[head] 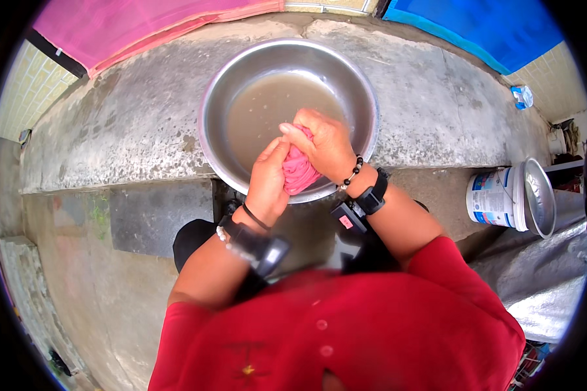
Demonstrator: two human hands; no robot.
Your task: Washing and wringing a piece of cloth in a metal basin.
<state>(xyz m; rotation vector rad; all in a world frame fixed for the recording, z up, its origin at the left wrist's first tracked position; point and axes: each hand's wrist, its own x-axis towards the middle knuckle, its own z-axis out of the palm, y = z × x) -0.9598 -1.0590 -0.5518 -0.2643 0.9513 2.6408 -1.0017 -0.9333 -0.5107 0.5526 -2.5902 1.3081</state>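
A wet-looking pink cloth (301, 173) is bunched and twisted between my two hands, over the near side of a round metal basin (213, 78). My left hand (269, 178) grips the cloth from the left, thumb uppermost. On the upper right part of the cloth, my right hand (325, 141) is closed around it. Murky, brownish water (269, 110) with a few bubbles lies in the basin below. Both wrists carry bracelets and strapped-on devices. The palms and part of the cloth are hidden by my fingers.
The basin stands on a raised concrete ledge (142, 122). To the right is a white plastic bucket (491, 198) with a metal bowl (539, 198) against its mouth. A pink curtain (142, 29) and a blue curtain (479, 29) hang beyond the ledge. A grey slab (161, 217) lies lower left.
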